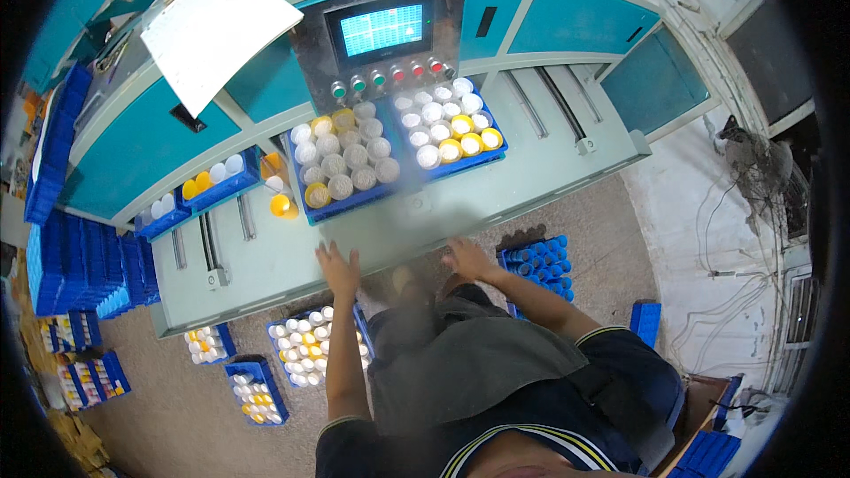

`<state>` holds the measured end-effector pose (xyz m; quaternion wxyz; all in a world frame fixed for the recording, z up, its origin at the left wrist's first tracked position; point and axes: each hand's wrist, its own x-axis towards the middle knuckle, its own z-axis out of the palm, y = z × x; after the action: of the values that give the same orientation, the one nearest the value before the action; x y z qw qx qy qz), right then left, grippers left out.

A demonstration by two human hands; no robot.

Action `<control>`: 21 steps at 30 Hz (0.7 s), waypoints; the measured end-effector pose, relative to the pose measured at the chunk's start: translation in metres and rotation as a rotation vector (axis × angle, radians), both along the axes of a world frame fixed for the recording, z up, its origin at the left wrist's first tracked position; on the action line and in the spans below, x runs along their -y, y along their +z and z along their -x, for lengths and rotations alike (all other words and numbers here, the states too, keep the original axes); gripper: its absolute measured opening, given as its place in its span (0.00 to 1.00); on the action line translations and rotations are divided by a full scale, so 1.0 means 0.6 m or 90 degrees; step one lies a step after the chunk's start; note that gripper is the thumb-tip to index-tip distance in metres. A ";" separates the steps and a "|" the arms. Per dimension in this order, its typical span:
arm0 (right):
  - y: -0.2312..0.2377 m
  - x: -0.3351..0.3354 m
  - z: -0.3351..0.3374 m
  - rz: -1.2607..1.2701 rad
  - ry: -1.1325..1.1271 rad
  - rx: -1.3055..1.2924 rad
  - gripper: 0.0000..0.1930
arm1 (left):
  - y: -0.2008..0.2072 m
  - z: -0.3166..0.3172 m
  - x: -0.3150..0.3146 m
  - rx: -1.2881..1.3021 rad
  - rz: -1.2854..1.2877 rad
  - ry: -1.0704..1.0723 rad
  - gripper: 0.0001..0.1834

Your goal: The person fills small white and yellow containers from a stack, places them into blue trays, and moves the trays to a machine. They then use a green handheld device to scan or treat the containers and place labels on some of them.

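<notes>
Just past the machine bench's front edge, my left hand (338,269) has its fingers spread and holds nothing. My right hand (469,260) hovers near the same edge, farther right, fingers apart and no object in it. Beyond my left hand, a blue tray (356,204) rests on the grey-green bench (496,186), filled with rows of round translucent, white and yellow cup-shaped pieces (354,156). Beside it on the right is a second blue tray (465,166) of white and yellow pieces (440,113). Neither hand visibly touches a tray.
A control panel with a lit screen (382,29) and push buttons (398,74) rises behind the trays. Loose yellow cups (282,205) and a small blue bin (226,188) sit left. Filled trays (257,394) lie on the floor, blue pieces (538,265) among them. Stacked blue crates (80,265) stand far left.
</notes>
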<state>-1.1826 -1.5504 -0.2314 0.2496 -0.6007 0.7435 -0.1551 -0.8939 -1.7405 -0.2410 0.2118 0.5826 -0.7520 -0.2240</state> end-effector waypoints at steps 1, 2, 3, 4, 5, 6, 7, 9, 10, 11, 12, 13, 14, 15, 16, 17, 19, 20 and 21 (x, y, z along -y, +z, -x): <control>0.006 0.032 0.022 0.019 -0.027 -0.021 0.27 | 0.012 0.035 0.036 0.016 0.048 -0.020 0.35; 0.014 0.065 0.042 0.061 -0.054 -0.041 0.26 | 0.023 0.068 0.066 0.001 0.038 -0.023 0.35; 0.022 0.095 0.058 0.132 -0.063 -0.055 0.26 | 0.031 0.099 0.096 0.006 0.024 -0.020 0.36; 0.031 0.123 0.076 0.170 -0.084 -0.073 0.26 | 0.037 0.125 0.123 0.000 0.040 -0.028 0.37; 0.040 0.154 0.098 0.231 -0.100 -0.098 0.27 | 0.041 0.142 0.149 0.011 0.060 -0.039 0.37; 0.046 0.187 0.115 0.239 -0.098 -0.131 0.28 | 0.042 0.153 0.170 0.020 0.077 -0.047 0.38; 0.050 0.221 0.132 0.268 -0.091 -0.169 0.29 | 0.040 0.169 0.186 0.027 0.103 -0.055 0.39; 0.051 0.263 0.145 0.279 -0.094 -0.201 0.31 | 0.033 0.178 0.203 0.039 0.116 -0.022 0.40; 0.052 0.289 0.158 0.273 -0.096 -0.208 0.32 | 0.029 0.182 0.209 0.049 0.126 0.001 0.41; 0.051 0.311 0.168 0.288 -0.097 -0.216 0.33 | 0.025 0.184 0.212 0.051 0.186 0.018 0.41; 0.048 0.326 0.175 0.278 -0.122 -0.200 0.35 | 0.020 0.185 0.211 0.045 0.175 0.031 0.40; 0.045 0.334 0.179 0.237 -0.143 -0.223 0.36 | 0.015 0.183 0.204 0.084 0.145 0.035 0.40; 0.042 0.341 0.185 0.227 -0.167 -0.244 0.37 | 0.010 0.183 0.197 0.104 0.156 0.026 0.40; 0.038 0.344 0.188 0.248 -0.185 -0.271 0.38 | 0.006 0.181 0.189 0.144 0.122 0.020 0.40; 0.035 0.343 0.192 0.200 -0.188 -0.218 0.39 | 0.002 0.180 0.178 0.179 0.142 0.011 0.39; 0.031 0.340 0.193 0.193 -0.181 -0.208 0.39 | -0.002 0.179 0.173 0.151 0.192 0.008 0.39; 0.025 0.328 0.194 0.109 -0.181 -0.181 0.39 | -0.007 0.179 0.159 0.138 0.209 0.014 0.38; 0.024 0.321 0.194 0.113 -0.171 -0.198 0.40 | -0.007 0.177 0.154 0.155 0.199 0.012 0.37; 0.023 0.315 0.192 0.122 -0.162 -0.211 0.40 | -0.006 0.177 0.149 0.171 0.184 0.013 0.37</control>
<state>-1.2979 -1.7392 -0.2178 0.0442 -0.5402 0.8259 -0.1550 -0.9998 -1.8297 -0.2447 0.1933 0.5786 -0.7918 -0.0318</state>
